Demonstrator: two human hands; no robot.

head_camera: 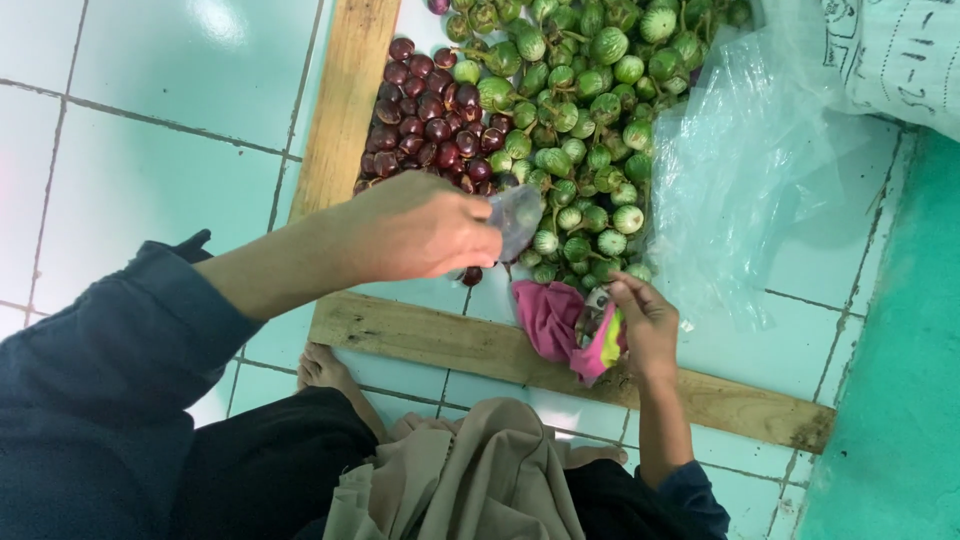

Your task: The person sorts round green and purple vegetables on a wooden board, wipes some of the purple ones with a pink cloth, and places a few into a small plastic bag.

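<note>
The left hand (425, 228) reaches across the lower edge of the pile, its fingers closed on a small clear bag (517, 217) that sticks out from the fingertips just above the green eggplants (585, 130). The right hand (645, 325) sits lower and nearer the body, fingers pinched together on a pink cloth (553, 318) with a yellow-green patch, which lies on the tile and drapes over the near plank (470, 345). The small round green eggplants, pale-striped and stemmed, are heaped on the white tiled floor (150, 150) inside a wooden frame; beside them on the left, touching, is a smaller heap of dark purple eggplants (425, 125). One purple eggplant lies just under the left hand's fingers. A second plank (343, 100) runs up the left side of the heap. A large clear plastic sheet (745, 170) lies crumpled to the right of the green heap, and a white sack (900, 55) with dark printing shows at the upper right corner. A bare foot (325, 368) rests on the tile below the near plank.
</note>
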